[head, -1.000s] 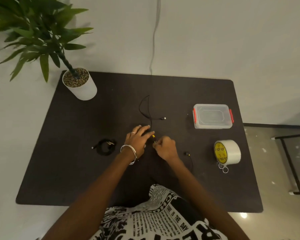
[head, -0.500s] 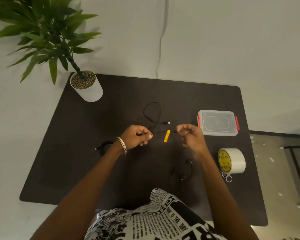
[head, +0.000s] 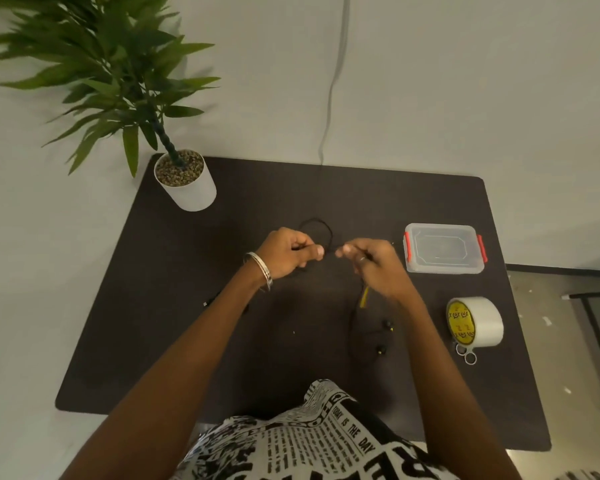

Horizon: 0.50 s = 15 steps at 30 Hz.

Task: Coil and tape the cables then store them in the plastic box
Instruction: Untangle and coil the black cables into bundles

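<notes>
Black cable (head: 329, 242) runs between your two hands above the middle of the dark counter (head: 125, 341): your left hand (head: 286, 252) pinches it with fingers curled, your right hand (head: 374, 263) does the same just beside it, and both grips are closed on the cable with only a short stretch between the thumbs. Behind your hands a loop of it arches up; below your right hand it hangs down past a yellow piece (head: 364, 296) and trails to two earbuds (head: 387, 327) lying on the counter near your right forearm. A second black cable (head: 210, 301) peeks out from under your left forearm, mostly hidden. The plastic box (head: 444, 249), clear with red latches and its lid on, sits to the right of your right hand, near the counter's right edge but apart from it. The tape roll (head: 475, 322) stands on its side nearer you, also close to that right edge, with a small pair of ring-handled scissors (head: 466, 355) touching it. At the far left corner a potted plant (head: 186, 180) stands right by the edge. You have bare counter to the left of your left arm and along the far edge by the wall.
</notes>
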Each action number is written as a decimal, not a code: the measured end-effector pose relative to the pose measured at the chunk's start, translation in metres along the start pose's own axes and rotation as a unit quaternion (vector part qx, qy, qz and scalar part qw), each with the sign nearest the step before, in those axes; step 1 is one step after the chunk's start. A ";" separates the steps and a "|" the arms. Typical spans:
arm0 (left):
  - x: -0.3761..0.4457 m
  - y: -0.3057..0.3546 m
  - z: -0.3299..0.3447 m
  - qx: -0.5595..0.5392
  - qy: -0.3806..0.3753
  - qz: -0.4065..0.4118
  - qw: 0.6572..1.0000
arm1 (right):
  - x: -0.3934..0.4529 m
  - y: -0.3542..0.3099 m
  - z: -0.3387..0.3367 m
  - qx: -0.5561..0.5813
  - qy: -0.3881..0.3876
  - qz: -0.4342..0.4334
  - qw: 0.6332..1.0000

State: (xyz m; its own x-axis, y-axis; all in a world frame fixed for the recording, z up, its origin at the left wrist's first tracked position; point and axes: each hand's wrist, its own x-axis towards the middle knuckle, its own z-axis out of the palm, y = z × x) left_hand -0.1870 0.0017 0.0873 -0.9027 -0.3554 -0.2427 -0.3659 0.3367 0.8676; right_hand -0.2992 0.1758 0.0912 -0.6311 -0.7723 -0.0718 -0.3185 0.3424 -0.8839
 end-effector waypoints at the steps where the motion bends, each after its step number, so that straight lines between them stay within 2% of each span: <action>1: -0.003 -0.003 -0.004 0.005 -0.010 0.000 1.000 | -0.001 0.005 -0.004 0.052 0.040 0.027 0.998; 4: -0.011 -0.009 -0.012 0.013 -0.012 0.000 1.000 | -0.001 0.018 -0.009 0.126 0.179 0.121 0.968; 6: -0.013 -0.009 -0.012 0.018 -0.011 0.005 1.000 | 0.000 0.022 -0.006 0.072 0.262 0.168 0.947; 7: -0.014 -0.007 -0.012 0.022 -0.010 0.011 1.000 | 0.000 0.021 -0.005 -0.005 0.277 0.198 0.940; 9: -0.014 -0.003 -0.008 0.009 0.012 0.019 1.000 | -0.003 0.014 -0.001 -0.202 0.238 0.221 0.924; 10: -0.014 0.001 -0.006 -0.009 0.028 0.022 0.999 | -0.004 0.009 0.002 -0.250 0.192 0.164 0.935; 12: -0.013 0.009 -0.003 -0.025 0.036 0.044 0.998 | -0.004 -0.003 0.008 -0.241 0.081 -0.012 0.967; 13: -0.012 0.012 -0.001 -0.014 0.028 0.063 0.998 | -0.005 -0.012 0.010 -0.203 0.030 -0.069 0.976; 15: -0.008 0.016 -0.001 0.006 0.013 0.083 0.996 | -0.009 -0.022 0.014 -0.093 -0.020 -0.075 0.993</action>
State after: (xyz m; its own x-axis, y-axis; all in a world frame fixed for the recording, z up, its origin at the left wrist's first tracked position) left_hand -0.1856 0.0092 0.1034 -0.9451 -0.3155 -0.0847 -0.2142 0.4028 0.8899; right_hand -0.2767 0.1678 0.1044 -0.5384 -0.8420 0.0330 -0.5347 0.3111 -0.7857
